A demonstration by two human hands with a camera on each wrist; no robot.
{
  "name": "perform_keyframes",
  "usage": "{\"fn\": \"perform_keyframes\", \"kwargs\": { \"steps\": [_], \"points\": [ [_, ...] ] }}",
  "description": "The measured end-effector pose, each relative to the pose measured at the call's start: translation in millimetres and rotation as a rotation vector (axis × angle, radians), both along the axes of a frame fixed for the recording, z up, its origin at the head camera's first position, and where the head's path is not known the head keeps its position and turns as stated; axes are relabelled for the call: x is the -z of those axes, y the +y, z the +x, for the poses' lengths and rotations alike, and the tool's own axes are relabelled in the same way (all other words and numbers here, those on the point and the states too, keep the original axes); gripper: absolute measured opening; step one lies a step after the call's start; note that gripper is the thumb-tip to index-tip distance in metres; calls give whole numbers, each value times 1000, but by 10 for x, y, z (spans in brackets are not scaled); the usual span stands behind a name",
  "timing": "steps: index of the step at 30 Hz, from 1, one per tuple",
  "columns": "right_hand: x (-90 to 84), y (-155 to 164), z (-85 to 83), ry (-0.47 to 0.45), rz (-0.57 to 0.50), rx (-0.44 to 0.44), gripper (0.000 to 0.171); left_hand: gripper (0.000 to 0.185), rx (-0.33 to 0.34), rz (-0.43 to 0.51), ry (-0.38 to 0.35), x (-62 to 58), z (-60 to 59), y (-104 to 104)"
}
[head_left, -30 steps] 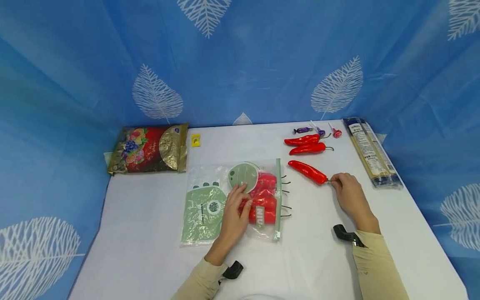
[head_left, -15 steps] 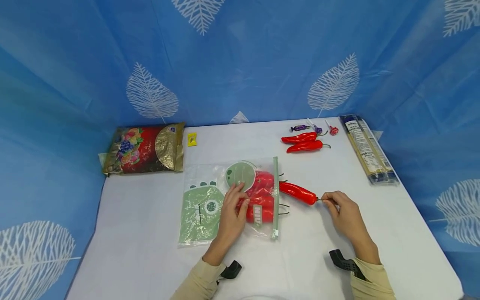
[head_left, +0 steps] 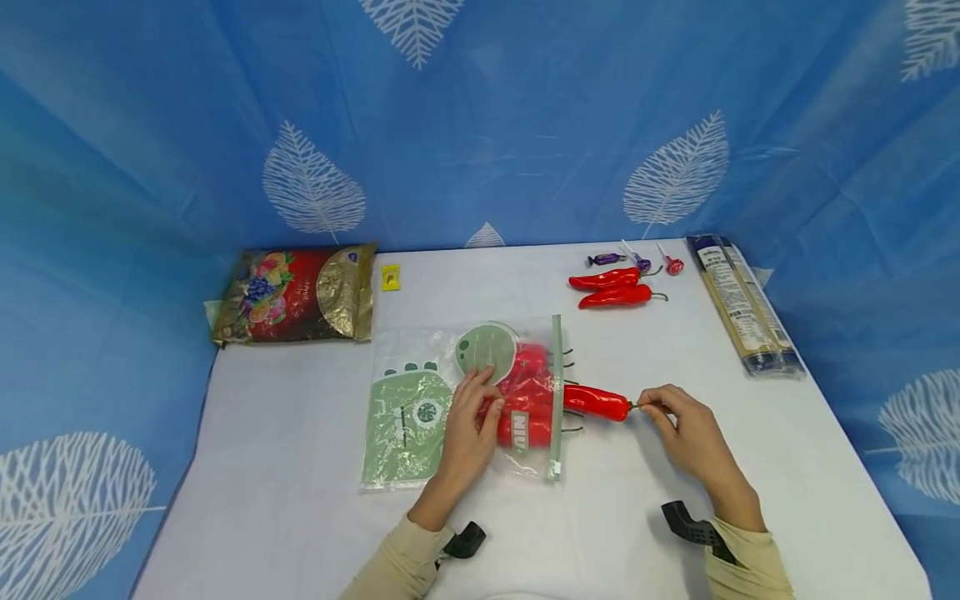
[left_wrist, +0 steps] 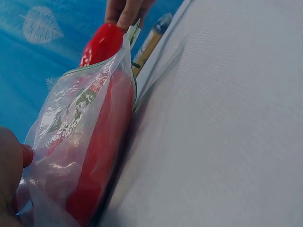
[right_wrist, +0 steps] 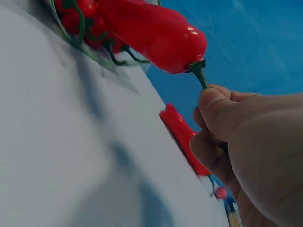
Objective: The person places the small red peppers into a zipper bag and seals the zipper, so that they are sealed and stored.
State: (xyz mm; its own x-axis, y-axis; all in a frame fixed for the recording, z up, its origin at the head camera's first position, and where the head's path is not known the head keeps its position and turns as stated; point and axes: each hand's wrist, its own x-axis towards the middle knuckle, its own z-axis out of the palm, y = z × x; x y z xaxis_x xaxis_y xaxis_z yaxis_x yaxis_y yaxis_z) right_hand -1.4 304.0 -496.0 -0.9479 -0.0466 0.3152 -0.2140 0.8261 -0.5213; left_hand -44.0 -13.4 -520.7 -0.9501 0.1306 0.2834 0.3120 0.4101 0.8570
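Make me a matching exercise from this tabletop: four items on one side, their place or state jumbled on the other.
Column 1
1. right hand
2. left hand
3. yellow sweet
4. two loose peppers

Column 2
A. near the lollipops
B. pinching a red pepper by its stem
C. beside the red-and-gold packet
D. on the clear bag

Pairs: 1-B, 2-D, 3-C, 4-A
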Motion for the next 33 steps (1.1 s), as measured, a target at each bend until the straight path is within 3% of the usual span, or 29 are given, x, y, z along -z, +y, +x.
{"fn": "perform_keyframes", "kwargs": {
  "steps": [11, 18, 24, 29, 33],
  "points": [
    [28, -504, -334, -15, -92, 5, 13, 4, 6, 23, 3, -39, -7, -9],
    [7, -638, -354, 12, -114, 38, 21, 6, -1, 10, 0, -61, 5, -17],
    [-10, -789, -376, 49, -205, 77, 14, 5, -10, 2, 7, -84, 8, -31],
    [-24, -855, -418, 9, -223, 41, 11, 5, -17, 14, 56, -101, 0, -33],
    [-72, -670, -482, -54, -181, 26, 14, 5, -14, 15, 62, -98, 14, -25]
  ]
}}
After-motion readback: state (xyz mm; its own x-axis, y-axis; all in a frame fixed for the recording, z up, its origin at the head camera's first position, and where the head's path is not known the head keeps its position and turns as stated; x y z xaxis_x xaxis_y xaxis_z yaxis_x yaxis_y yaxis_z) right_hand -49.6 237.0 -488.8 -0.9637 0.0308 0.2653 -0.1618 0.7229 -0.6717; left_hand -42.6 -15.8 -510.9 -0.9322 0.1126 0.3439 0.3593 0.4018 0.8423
